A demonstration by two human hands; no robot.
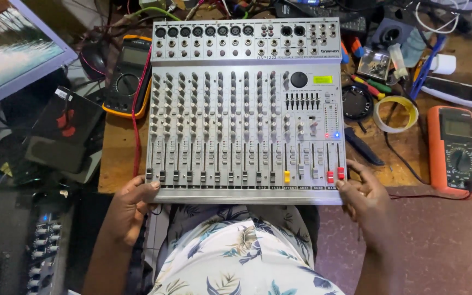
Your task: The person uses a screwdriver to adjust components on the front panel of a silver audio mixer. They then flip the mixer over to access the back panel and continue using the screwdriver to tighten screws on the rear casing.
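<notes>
The grey mixing console (245, 112) lay flat on the wooden workbench (118, 158), its near edge jutting past the bench's front edge over my lap, so I steadied it from both near corners. My left hand (132, 205) curled around the near-left corner, thumb on top by the faders. My right hand (368, 199) gripped the near-right corner, fingers half closed beside the red faders. An orange multimeter (455, 150) sat near the bench's right edge, a tape roll (395, 113) beyond it.

Grey audio mixer (245, 112) flat on wooden bench, near edge apparently overhanging lap; indicator lights lit.
</notes>
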